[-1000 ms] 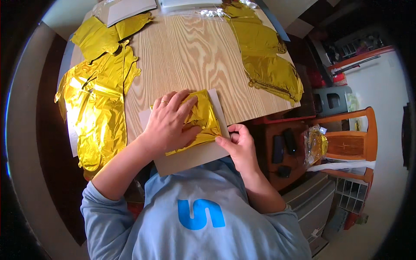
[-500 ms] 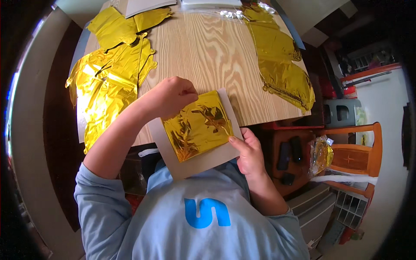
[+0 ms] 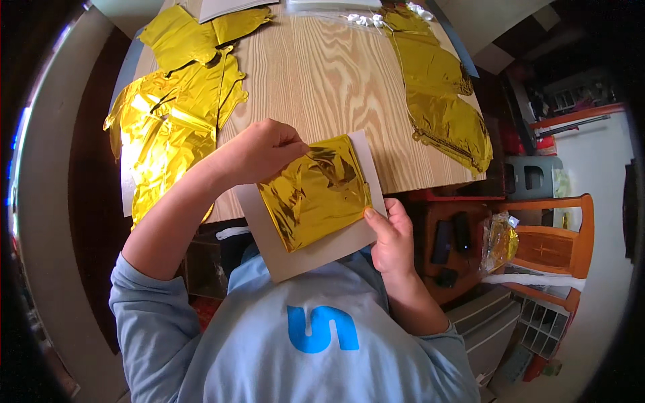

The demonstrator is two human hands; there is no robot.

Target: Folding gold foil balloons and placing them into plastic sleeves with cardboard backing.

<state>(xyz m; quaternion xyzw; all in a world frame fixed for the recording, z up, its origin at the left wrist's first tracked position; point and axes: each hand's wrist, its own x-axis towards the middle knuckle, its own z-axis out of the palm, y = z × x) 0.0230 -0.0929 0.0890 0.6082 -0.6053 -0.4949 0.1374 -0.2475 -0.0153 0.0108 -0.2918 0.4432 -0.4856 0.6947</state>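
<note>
A flat gold foil balloon, folded into a square and creased, lies on a grey-brown card held at the table's near edge. My right hand grips the card's right side, its thumb on top beside the foil's corner and its other fingers partly hidden behind. At the foil's upper left edge my left hand is closed, thumb and fingers pinched on the foil; the fingertips are partly hidden by the hand.
Unfolded gold foil balloons cover the table's left side, and another gold foil balloon lies along its right. White ribbon bunches and grey sheets sit at the far edge. To the right stands a wooden chair holding dark objects and a clear bag.
The card and folded foil have shifted slightly and tilted a little more. Its surface looks smoother toward the lower right. My left hand stays at the upper left edge, my right on the card.
</note>
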